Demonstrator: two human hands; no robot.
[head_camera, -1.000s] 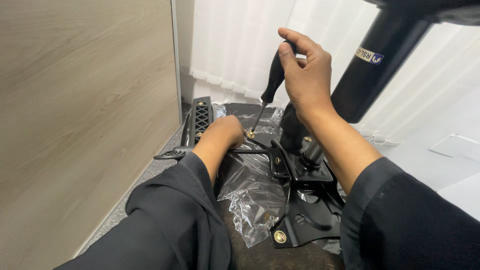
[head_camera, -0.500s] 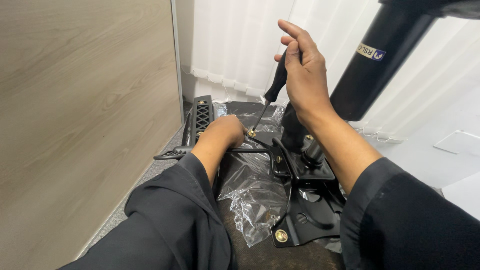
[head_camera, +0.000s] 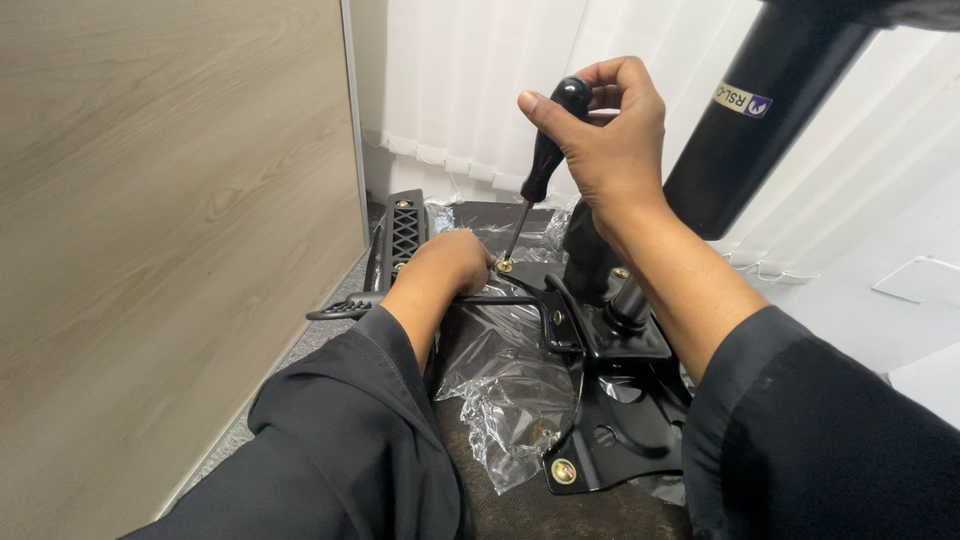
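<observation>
- At frame centre, the right hand (head_camera: 610, 130) grips a black screwdriver (head_camera: 545, 160), tip on a brass screw (head_camera: 505, 266).
- Left hand (head_camera: 455, 262) steadies the black bracket (head_camera: 610, 400) beside it.
- The lower screw (head_camera: 563, 471) looks seated; this one appears unfinished.

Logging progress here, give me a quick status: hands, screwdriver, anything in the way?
Right hand grips screwdriver, tip on brass screw. Left hand steadies black metal bracket. Clear plastic wrap crumpled beside it.

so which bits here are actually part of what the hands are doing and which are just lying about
In use:
- right hand gripping the black screwdriver
- left hand beside the brass screw
- black metal plate

Lying about:
- clear plastic wrap
- vented black part
- wooden panel
- white curtain
</observation>
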